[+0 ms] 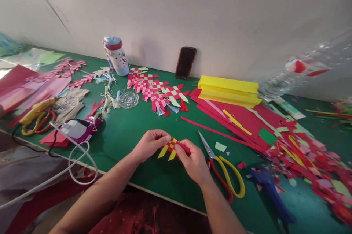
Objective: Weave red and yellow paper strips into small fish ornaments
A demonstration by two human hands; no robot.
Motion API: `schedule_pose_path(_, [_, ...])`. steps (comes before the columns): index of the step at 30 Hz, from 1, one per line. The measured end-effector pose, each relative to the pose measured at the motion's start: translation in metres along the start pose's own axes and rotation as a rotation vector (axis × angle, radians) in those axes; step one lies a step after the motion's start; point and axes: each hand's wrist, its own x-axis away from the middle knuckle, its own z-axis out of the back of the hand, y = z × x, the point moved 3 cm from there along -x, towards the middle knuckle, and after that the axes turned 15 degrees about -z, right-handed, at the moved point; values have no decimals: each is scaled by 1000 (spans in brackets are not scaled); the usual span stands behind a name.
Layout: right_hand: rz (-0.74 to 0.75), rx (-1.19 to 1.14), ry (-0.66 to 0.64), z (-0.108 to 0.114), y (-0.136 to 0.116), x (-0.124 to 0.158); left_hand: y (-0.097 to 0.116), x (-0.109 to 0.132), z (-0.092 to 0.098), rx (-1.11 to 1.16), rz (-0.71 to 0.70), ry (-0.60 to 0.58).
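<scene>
Between both hands, above the green table, is a small woven paper piece of red and yellow strips, with yellow ends hanging down. My left hand pinches its left edge between thumb and fingers. On its right side, my right hand is closed, with the thumb pressed over the weave. Scissors with one red and one yellow handle lie just right of my right hand, blades pointing away. A long red paper strip lies behind them.
Finished woven paper pieces, some tasselled, lie at the back near a bottle and a leaning phone. Yellow folded paper, red sheets and scraps cover the right. A blue glue gun and a power strip flank me.
</scene>
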Motion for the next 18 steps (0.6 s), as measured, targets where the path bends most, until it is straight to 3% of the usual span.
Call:
schedule_pose_path(10, [-8, -112, 11, 2, 2, -2, 3, 5, -2, 56, 66, -104])
schedule_pose_path(18, [-40, -408, 110, 6, 22, -8, 2, 10, 2, 79, 118, 1])
